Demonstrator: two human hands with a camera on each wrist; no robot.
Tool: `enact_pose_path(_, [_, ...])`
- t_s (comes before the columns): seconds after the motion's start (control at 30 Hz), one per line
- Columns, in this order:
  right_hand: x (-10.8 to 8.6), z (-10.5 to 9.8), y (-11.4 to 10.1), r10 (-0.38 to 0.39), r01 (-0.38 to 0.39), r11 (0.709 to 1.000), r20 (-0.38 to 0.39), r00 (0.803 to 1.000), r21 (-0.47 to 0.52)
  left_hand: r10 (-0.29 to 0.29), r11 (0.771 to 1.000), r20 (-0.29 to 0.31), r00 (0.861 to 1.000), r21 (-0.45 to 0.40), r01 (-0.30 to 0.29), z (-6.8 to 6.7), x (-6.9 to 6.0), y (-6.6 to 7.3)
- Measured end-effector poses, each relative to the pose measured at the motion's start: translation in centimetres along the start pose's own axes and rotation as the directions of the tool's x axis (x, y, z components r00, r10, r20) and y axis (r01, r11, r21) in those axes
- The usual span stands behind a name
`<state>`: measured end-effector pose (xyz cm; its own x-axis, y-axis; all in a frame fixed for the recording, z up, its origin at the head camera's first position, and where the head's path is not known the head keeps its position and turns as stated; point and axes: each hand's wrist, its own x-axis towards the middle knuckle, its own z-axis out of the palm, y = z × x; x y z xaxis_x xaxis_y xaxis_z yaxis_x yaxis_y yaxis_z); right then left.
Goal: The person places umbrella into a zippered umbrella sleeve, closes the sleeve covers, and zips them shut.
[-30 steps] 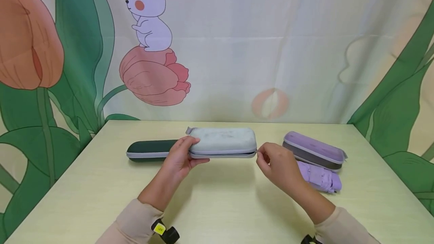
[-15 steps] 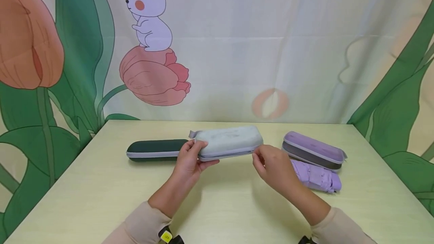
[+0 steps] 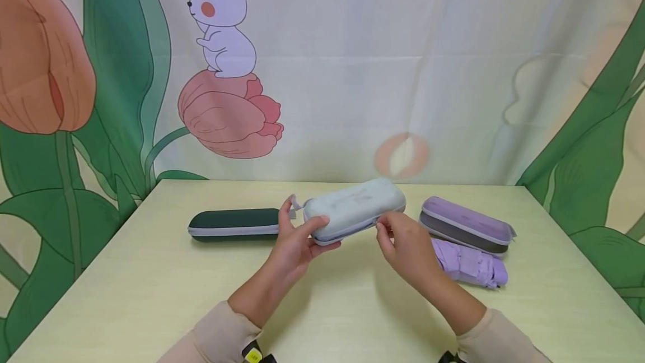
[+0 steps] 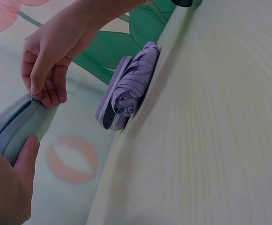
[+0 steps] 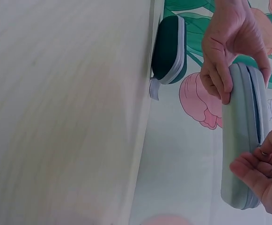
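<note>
My left hand (image 3: 294, 244) holds a pale grey-green zip case (image 3: 355, 205) above the table by its left end, thumb on top and fingers beneath. One left finger is raised beside the fabric tab at that end. My right hand (image 3: 409, 246) pinches the zipper pull at the case's front edge. In the right wrist view, a dark gap (image 5: 254, 101) shows along the seam between my left hand and the pinching right fingers (image 5: 269, 143). Beyond those fingers the two halves of the case meet. What is inside is hidden.
A dark green zip case (image 3: 233, 224) lies on the table (image 3: 151, 301) at the left. To the right are a purple and grey zip case (image 3: 466, 224) and, in front of it, a folded purple umbrella (image 3: 471, 264). A printed curtain (image 3: 342, 99) hangs behind the table.
The pale case has shifted right, and its right end has swung up and back. My right fingers have gone from its right corner leftward along the front seam. One left finger has lifted.
</note>
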<state>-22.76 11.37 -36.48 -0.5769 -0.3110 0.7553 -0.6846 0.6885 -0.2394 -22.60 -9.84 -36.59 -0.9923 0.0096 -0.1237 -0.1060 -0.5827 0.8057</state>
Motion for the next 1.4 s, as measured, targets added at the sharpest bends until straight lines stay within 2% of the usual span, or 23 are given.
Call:
enact_pose_path(0.17, [0.1, -0.2, 0.1, 0.060, -0.060, 0.998, -0.016, 0.998, 0.003, 0.001, 0.997, 0.101, 0.995, 0.071, -0.008, -0.1, -0.1, 0.1])
enact_pose_path(0.4, [0.3, -0.6, 0.5, 0.134, -0.132, 0.990, -0.042, 0.990, 0.043, -0.060, 0.978, 0.125, 0.990, 0.204, 0.034, -0.2, -0.1, 0.4])
enact_pose_path(0.6, [0.5, -0.9, 0.5, 0.235, -0.234, 0.967, 0.008, 0.972, 0.101, -0.138, 0.958, 0.150, 0.979, 0.271, 0.094, -0.5, -0.1, -0.1])
enact_pose_path(0.7, [0.6, -1.0, 0.4, 0.266, -0.269, 0.955, 0.044, 0.963, 0.122, -0.174, 0.942, 0.188, 0.967, 0.319, 0.107, -0.8, -0.1, -0.1])
enact_pose_path(0.83, [0.6, -0.9, 0.4, 0.281, -0.292, 0.945, 0.092, 0.955, 0.145, -0.209, 0.922, 0.271, 0.940, 0.375, 0.097, -1.0, 0.1, 0.2])
enact_pose_path(0.97, [0.6, -0.9, 0.2, 0.261, -0.281, 0.941, 0.124, 0.957, 0.188, -0.243, 0.925, 0.353, 0.903, 0.364, 0.107, -0.8, 0.1, 0.6])
enact_pose_path(1.07, [0.6, -0.8, 0.0, 0.237, -0.267, 0.934, 0.149, 0.960, 0.236, -0.263, 0.921, 0.377, 0.888, 0.371, 0.116, -0.8, 0.2, 0.9])
enact_pose_path(1.13, [0.6, -0.7, -0.1, 0.216, -0.254, 0.930, 0.167, 0.962, 0.264, -0.265, 0.915, 0.373, 0.889, 0.388, 0.110, -0.8, 0.3, 0.9])
enact_pose_path(1.27, [0.6, -0.5, -0.2, 0.179, -0.232, 0.931, 0.201, 0.963, 0.283, -0.237, 0.909, 0.327, 0.915, 0.407, 0.090, -0.9, 0.4, 1.0])
enact_pose_path(1.4, [0.6, -0.5, -0.1, 0.157, -0.211, 0.942, 0.212, 0.965, 0.262, -0.191, 0.915, 0.296, 0.936, 0.398, 0.061, -0.9, 0.5, 1.0])
